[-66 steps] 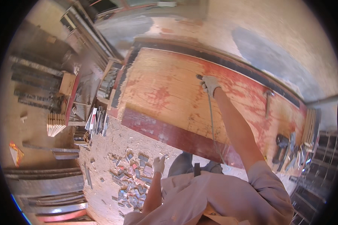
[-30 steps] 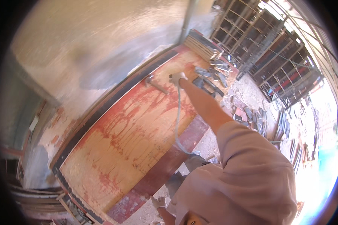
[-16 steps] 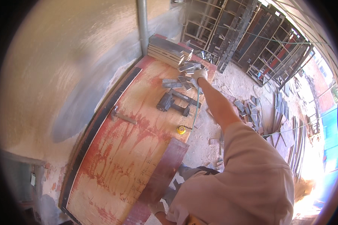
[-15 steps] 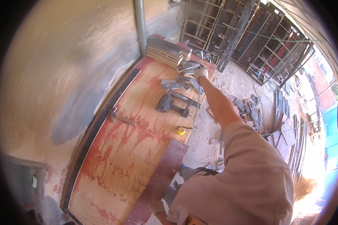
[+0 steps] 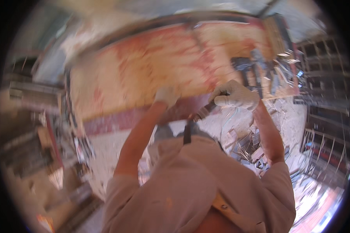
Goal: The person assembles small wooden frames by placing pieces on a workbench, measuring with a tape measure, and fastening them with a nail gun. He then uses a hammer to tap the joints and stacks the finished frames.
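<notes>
My right hand (image 5: 237, 95), in a pale glove, grips a short dark block (image 5: 206, 110) with paler layers at its end, above the near edge of the work table. Motion smears my gloved left hand (image 5: 165, 95), which is at the dark red board (image 5: 118, 120); its fingers do not show clearly. That board lies along the near side of the large red-stained tabletop (image 5: 151, 58). To the right of the tabletop's middle lies the black nail gun (image 5: 243, 64), blurred. A hammer (image 5: 198, 39) lies toward the far edge.
Short dark offcuts (image 5: 278, 75) are heaped at the table's right end, by a stack of boards (image 5: 278, 35). More scrap wood (image 5: 254, 145) litters the ground at my right. Metal-framed panels (image 5: 330, 85) stand at far right. A wall runs behind the table.
My view has swung round. My right hand has come back from the offcut pile to my front, now with a short block. My left hand stays at the dark red board.
</notes>
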`<act>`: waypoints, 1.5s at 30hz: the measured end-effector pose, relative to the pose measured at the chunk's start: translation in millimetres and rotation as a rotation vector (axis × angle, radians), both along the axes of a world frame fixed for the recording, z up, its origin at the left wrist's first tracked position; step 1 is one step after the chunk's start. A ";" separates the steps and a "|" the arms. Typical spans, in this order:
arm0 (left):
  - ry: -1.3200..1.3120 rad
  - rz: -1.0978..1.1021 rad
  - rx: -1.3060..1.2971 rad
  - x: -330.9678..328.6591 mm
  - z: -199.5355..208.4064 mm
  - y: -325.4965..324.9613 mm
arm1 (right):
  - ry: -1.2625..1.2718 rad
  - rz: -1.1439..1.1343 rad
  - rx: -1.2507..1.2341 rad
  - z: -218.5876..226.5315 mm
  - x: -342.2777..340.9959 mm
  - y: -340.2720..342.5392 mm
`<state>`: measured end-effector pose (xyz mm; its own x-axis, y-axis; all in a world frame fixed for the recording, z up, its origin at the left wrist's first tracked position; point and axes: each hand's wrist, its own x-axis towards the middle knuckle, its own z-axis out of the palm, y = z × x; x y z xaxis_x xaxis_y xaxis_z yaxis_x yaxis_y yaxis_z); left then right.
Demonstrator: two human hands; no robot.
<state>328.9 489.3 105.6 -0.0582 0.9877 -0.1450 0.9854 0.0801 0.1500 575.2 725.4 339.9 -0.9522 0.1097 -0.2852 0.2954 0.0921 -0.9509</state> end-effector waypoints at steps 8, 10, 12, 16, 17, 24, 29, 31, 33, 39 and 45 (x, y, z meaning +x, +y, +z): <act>0.408 0.083 -0.029 -25.9 -85.4 -45.4 | 0.353 0.066 0.564 31.3 -131.2 -112.4; -0.172 0.168 -0.191 -10.2 -67.2 -58.1 | 0.059 0.155 0.379 55.4 -131.8 -121.2; 0.156 0.027 -0.301 -32.2 -67.7 -98.2 | -0.091 0.297 0.390 67.4 -156.1 -140.4; -0.107 0.145 -0.408 -87.0 -33.1 -189.1 | -0.415 0.508 0.572 55.8 -175.3 -155.3; -0.232 0.312 -0.447 -99.6 -29.1 -209.8 | -0.533 0.536 0.549 46.2 -175.1 -154.5; -0.634 0.963 -0.139 -155.8 -77.5 -410.4 | -0.388 0.188 0.529 15.2 -166.3 -204.9; -0.611 1.179 -0.417 -146.5 -100.3 -509.1 | -0.457 0.322 0.543 -67.9 -229.2 -302.2; -0.643 1.266 -0.405 -129.8 -107.8 -532.0 | -0.401 0.319 0.728 -126.9 -244.1 -342.0; -0.648 1.296 -0.382 -107.8 -111.3 -548.0 | -0.436 0.315 0.612 -144.4 -263.1 -367.7; -0.856 1.418 -0.294 -50.5 -102.0 -542.1 | -0.596 0.666 0.409 -143.7 -218.5 -269.0; -0.816 1.350 -0.416 -54.1 -112.3 -540.7 | -0.318 0.315 0.070 52.1 -210.1 -142.1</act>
